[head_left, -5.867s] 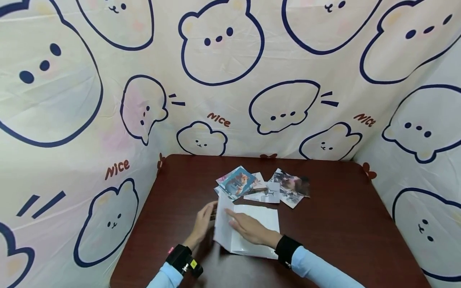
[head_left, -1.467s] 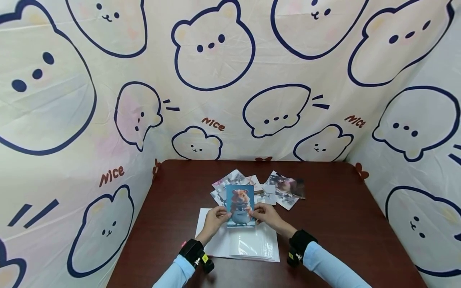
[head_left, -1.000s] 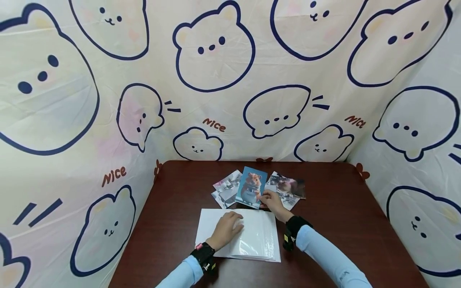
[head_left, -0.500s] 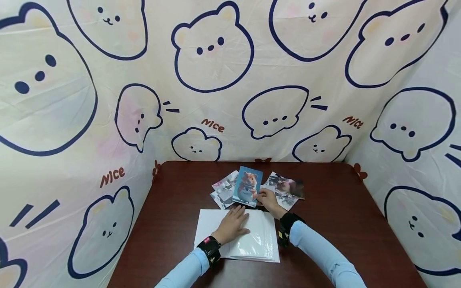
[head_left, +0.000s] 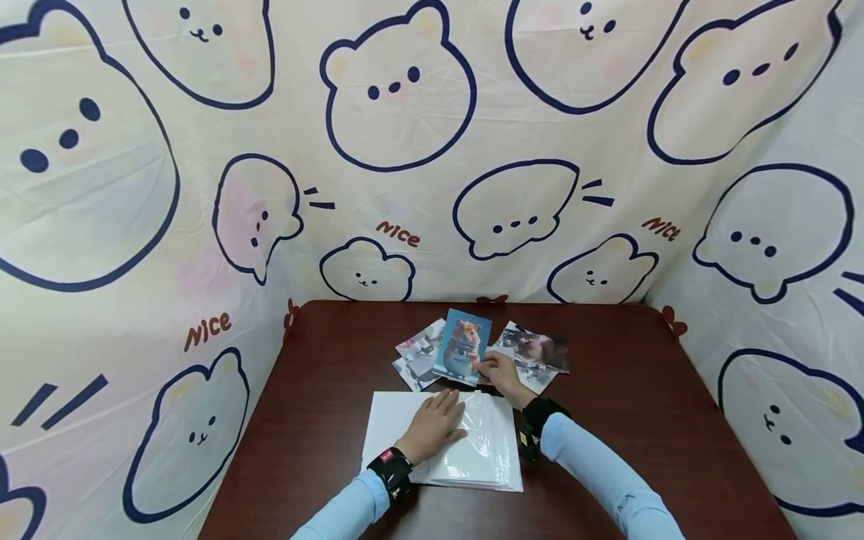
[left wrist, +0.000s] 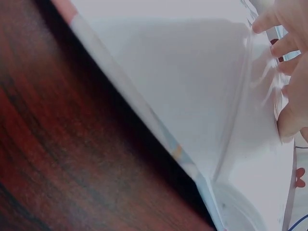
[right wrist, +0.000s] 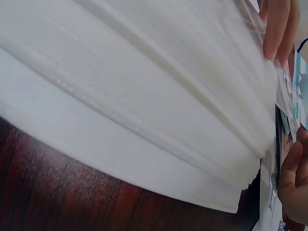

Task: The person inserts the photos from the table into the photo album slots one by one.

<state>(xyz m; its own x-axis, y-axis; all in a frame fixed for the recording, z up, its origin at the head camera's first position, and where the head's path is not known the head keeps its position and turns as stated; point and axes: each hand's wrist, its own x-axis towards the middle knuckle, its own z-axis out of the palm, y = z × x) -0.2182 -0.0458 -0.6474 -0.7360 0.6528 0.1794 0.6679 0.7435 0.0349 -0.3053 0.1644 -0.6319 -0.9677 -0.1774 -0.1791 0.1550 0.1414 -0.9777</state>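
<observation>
A photo album (head_left: 386, 421) lies spread out on the table, with glossy clear sleeves on its right side. My left hand (head_left: 432, 427) rests flat on it near the middle, fingers extended toward the far edge. In the left wrist view its fingertips (left wrist: 262, 22) touch the clear plastic sleeve (left wrist: 168, 86). Just beyond the album, my right hand (head_left: 505, 377) pinches the lower right corner of a blue picture card (head_left: 462, 346) with a hamster on it. That card is tilted and overlaps other loose pictures. In the right wrist view my right hand (right wrist: 294, 175) shows at the right edge.
Loose pictures (head_left: 420, 349) lie at the card's left, partly covered by it. More photos (head_left: 540, 350) are spread at its right, behind my right hand. The dark wooden table (head_left: 310, 420) backs onto a cloth (head_left: 398, 202) with cartoon bears.
Earlier, both hands turned an album page, then held the hamster card over the album. The right hand carried it back over the pictures; the left let go and settled on the page.
</observation>
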